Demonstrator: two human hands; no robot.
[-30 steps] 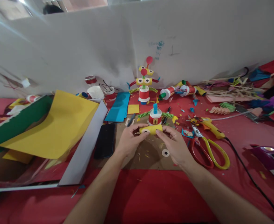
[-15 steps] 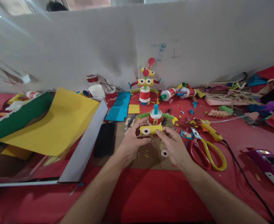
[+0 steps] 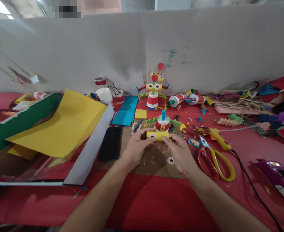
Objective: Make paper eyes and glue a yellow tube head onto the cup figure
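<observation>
A yellow paper tube (image 3: 159, 137) is held level between both hands above a brown cardboard sheet (image 3: 153, 167). My left hand (image 3: 137, 145) grips its left end, the thumb pressing on a white paper eye with a black centre. At the right end, the fingers of my right hand (image 3: 178, 148) pinch the tube. Just beyond it stands a red and white paper cup figure (image 3: 162, 124) with green pleated arms and a blue pleated neck. A loose paper eye (image 3: 171, 160) lies on the cardboard beside my right hand.
Scissors (image 3: 215, 161) and a yellow glue gun (image 3: 219, 139) lie to the right, its cord running forward. A phone (image 3: 110, 143) and an open box (image 3: 88, 151) with yellow card (image 3: 62, 129) occupy the left. Finished cup figures (image 3: 152, 100) stand by the grey partition (image 3: 83, 51).
My left thumb has moved up onto the paper eye on the tube, partly covering it. The view has shifted slightly; both hands keep their hold.
</observation>
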